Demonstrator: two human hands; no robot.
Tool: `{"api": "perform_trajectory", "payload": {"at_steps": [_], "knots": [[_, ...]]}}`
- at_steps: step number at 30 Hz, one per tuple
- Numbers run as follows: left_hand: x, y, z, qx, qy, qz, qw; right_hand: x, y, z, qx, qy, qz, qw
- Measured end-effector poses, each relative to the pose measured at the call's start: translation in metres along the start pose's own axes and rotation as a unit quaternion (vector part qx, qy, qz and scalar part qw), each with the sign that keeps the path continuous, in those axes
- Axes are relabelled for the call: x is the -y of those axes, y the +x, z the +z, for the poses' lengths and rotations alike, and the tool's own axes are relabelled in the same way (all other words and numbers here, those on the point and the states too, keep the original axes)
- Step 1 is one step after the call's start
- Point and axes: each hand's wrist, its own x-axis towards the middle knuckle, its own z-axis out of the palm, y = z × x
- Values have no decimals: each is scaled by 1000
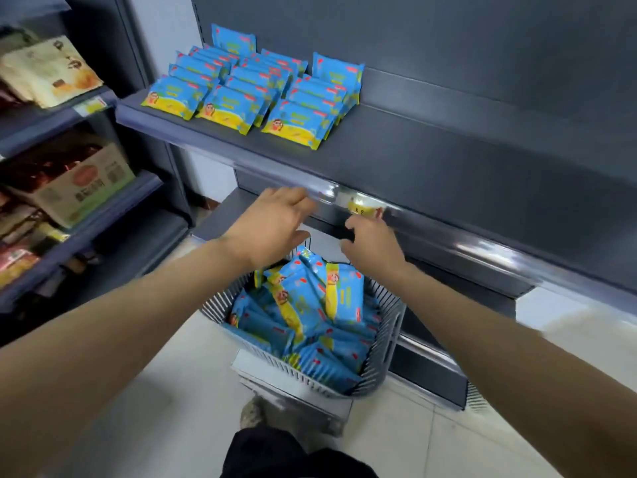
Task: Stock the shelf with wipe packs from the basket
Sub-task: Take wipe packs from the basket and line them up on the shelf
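Wipe packs point(310, 315) fill basket point(391, 322) btm center, L hand point(275, 222) above it spread empty, R hand point(374, 248) blurred, grip unclear.

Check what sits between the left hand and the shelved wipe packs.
Head view: only bare shelf deck and its glossy front rail lie between left hand and wipe packs.

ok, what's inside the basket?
Blue-and-yellow wipe packs, loosely piled, some on end, fill the basket. The packs cover its bottom; the left hand hides part of the far rim.
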Motion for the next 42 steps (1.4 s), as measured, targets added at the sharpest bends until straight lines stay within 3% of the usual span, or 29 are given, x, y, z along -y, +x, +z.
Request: {"api": "perform_trajectory", "payload": {"at_steps": [5,9,13,16,19,25,29,33,39,42], "knots": [[24,-13,72,105,-37,-70,991,-39,-4,72,203,7,127,971],[36,-20,118,173,-45,-83,980,-53,0,110,260,68,214,939],[42,-20,148,263,-65,-84,959,-53,-3,125,256,101,271,922],[46,-16,165,333,-47,-49,940,-51,-2,120,274,155,274,909],[48,-12,177,395,-26,-17,918,-43,2,106,280,94,237,926],[49,-4,183,378,-7,21,926,-32,7,61,248,-15,160,955],[57,-4,175,410,-80,15,909,-18,15,17,256,-48,116,958],[69,10,141,381,-131,7,915,7,37,-33,195,-71,71,976],[98,44,60,279,-111,31,953,44,89,-101,-59,25,55,996],[118,59,15,221,-141,30,964,52,118,-116,-118,61,61,989]]}}
